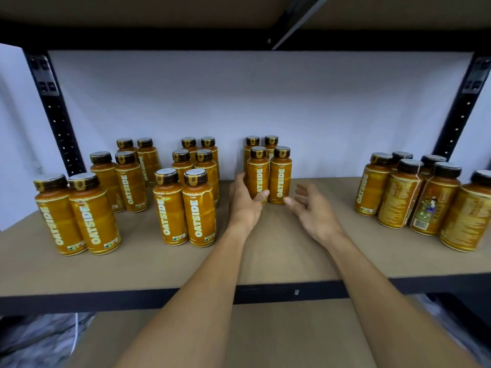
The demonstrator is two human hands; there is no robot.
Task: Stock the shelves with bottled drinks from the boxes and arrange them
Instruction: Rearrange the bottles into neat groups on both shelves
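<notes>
Two bare forearms reach in over the front edge of the shelf board (279,256) toward the front-left bottle (258,176), an upright orange drink with a dark cap. The left hand (243,205) grips that bottle low down, fingers curled round its left side and thumb laid across the label. Touching that bottle's right side stands the front-right bottle (280,179). The right hand (312,211) hangs beside it, fingers spread and relaxed, holding nothing. Whether its thumb tip touches the base I cannot tell.

Directly behind the gripped bottle a back pair (252,141) stands against the wall. Left of it run the middle column (186,208) and the far-left column (77,216), each two wide with labels facing forward. Well to its right sits a loose cluster (414,197) with labels turned every way. No boxes are in view.

The step looks like arranging: squaring this pair into a third column. Next, that column likely needs another pair in front, drawn from the cluster and turned label-forward, without knocking the neighbours.
</notes>
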